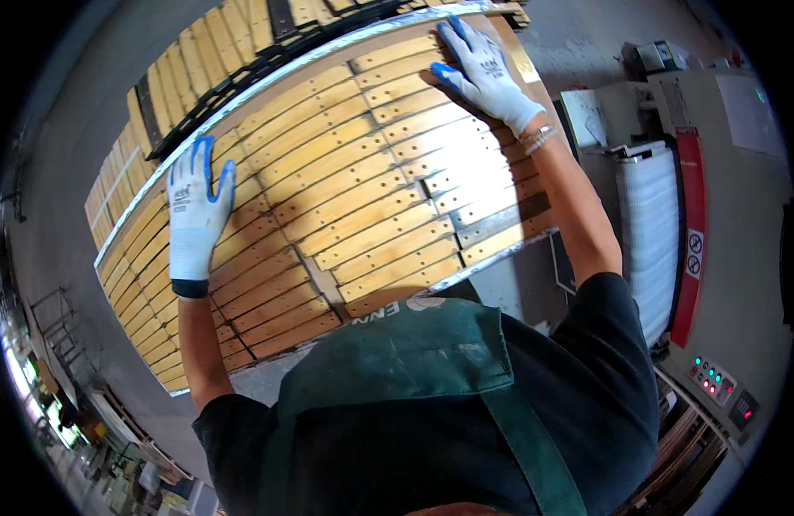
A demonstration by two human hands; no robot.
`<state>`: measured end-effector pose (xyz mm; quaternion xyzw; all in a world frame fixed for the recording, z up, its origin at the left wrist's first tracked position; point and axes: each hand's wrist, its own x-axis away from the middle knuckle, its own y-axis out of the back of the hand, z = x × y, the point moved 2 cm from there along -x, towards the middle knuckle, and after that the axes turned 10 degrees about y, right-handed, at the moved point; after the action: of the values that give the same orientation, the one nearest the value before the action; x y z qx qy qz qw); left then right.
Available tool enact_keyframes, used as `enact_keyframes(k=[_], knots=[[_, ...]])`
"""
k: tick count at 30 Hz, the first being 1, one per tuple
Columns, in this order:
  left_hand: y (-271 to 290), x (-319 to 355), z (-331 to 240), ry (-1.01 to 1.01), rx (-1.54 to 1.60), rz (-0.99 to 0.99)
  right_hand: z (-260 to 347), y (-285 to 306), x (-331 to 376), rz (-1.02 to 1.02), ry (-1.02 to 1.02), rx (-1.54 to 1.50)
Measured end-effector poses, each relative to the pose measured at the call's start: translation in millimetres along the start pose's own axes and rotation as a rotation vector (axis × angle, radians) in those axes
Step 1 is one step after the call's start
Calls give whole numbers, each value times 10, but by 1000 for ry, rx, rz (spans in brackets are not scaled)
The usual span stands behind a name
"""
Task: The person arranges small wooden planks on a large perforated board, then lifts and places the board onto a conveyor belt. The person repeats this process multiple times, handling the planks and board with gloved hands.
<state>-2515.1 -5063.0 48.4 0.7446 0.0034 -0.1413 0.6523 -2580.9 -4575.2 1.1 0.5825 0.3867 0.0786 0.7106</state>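
Observation:
In front of me lies a broad board covered with rows of pale wooden slats (pixel 328 189), many with small dark holes near their ends. A silvery-white edge strip (pixel 268 82) runs along the board's far side. My left hand (pixel 196 202), in a white glove with blue fingertips, is at the far left edge with its fingers stretched out over the slats and strip. Near the far right corner, my right hand (pixel 487 76) spreads its gloved fingers over the slat ends. Neither hand appears to hold anything. A gap between slats shows bare brown board (pixel 324 279) near my side.
Beyond the board stands another stack of wooden slats (pixel 203 60) with dark pieces among them. A grey machine (pixel 741 232) is at my right, with a white roll (pixel 648 241), a red strip (pixel 689 232) and a lit button panel (pixel 713 378). Racks and clutter lie far left.

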Motion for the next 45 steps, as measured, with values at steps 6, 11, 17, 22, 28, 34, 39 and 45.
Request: enact_keyframes(k=[6, 11, 17, 22, 28, 34, 39, 45], knots=[[-80, -149, -373, -71, 109, 47, 154, 902, 645, -20, 36, -315], [-148, -121, -426, -57, 44, 34, 759, 883, 1164, 209, -189, -125], [-248, -86, -361, -112, 77, -54, 975, 938, 972, 225, -103, -169], [-342, -99, -279, -96, 62, -51, 1026, 1385, 1225, 55, -286, -185], [-381, -97, -279, -126, 50, -78, 1653, 1135, 1472, 348, -333, 61], [-163, 24, -294, -73, 144, -29, 1640, 1133, 1588, 213, -336, 107], [224, 447, 529, 63, 125, -190, 1652, 1385, 2326, -569, -1125, 116], [548, 1418, 3229, 737, -48, -284, 1706, 987, 2759, -813, -1577, -868]])
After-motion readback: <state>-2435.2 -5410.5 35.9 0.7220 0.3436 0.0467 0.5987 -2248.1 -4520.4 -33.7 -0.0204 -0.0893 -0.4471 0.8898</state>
